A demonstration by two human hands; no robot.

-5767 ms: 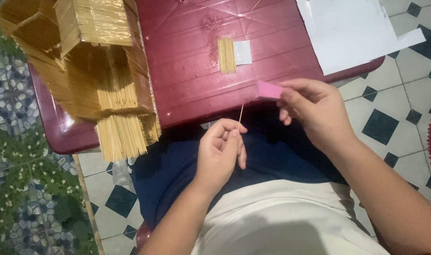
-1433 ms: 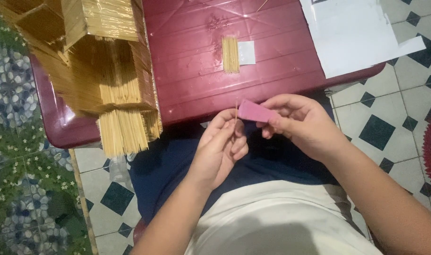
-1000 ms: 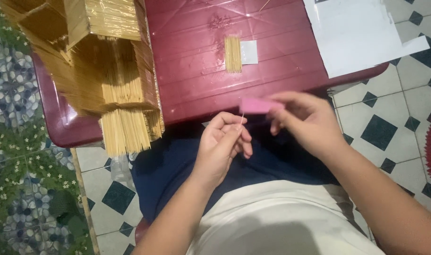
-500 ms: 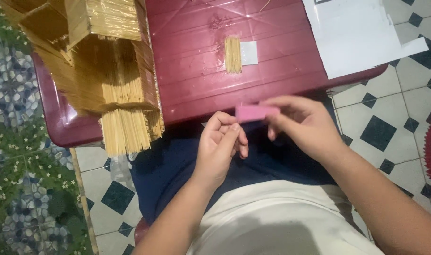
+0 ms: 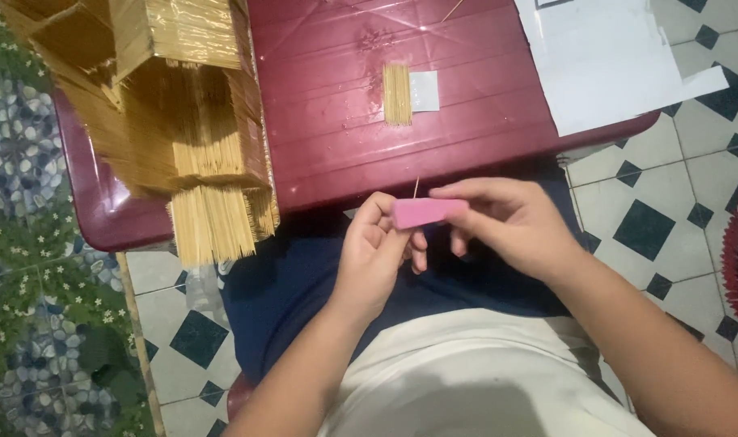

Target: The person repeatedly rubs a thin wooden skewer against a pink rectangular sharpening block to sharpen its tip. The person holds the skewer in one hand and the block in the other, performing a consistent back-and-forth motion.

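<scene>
pink block [image 5: 424, 212] hides most of thin stick [image 5: 416, 187].

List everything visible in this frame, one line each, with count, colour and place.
pink block: one, pink, held by the right hand against the stick
thin stick: one, tan, pinched in left fingers, tip above block
small stick bundle: one, tan, table centre
white card: one, beside that bundle
large stick stacks: several, yellow-tan, table's left side, overhanging the edge
paper sheets: white, table's right corner
table: one, dark red
floor tiles: white and dark
left hand: one, near table edge
right hand: one, beside it
</scene>
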